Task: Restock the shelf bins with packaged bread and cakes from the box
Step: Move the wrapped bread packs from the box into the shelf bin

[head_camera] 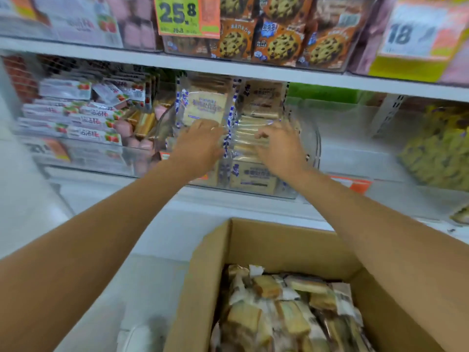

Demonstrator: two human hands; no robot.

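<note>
1. Several packets of sliced cake (pixel 250 138) lie in a row inside the clear bin (pixel 314 146) on the middle shelf. Two more stand upright behind them, the left upright packet (pixel 205 107) and the right upright packet (pixel 264 97).
2. Such packets are probably light and soft, only thin film around a sponge slice. The film can slip, and a hard squeeze would flatten the cake. It is better to take them by the flat sides or the sealed ends, with little force.
3. The left hand (pixel 200 146) reaches into the bin with its fingers stretched forward. The fingertips touch the lower edge of the left upright packet, and the hand holds nothing.
4. The right hand (pixel 279 146) lies on the row of packets, near the left hand. Its fingers (pixel 264 135) bend down onto the film, but the blur hides whether they pinch a packet or only press it.
5. Below both forearms stands the cardboard box (pixel 279 245), open, with many bread packets (pixel 291 308) in it, so the restocking seems far from finished.
6. In the bin to the left lie strawberry packets (pixel 83 123). On the shelf above stand cookie packs (pixel 279 44) beside a price sign (pixel 187 13), and far to the right are yellow packets (pixel 439 153).
</note>
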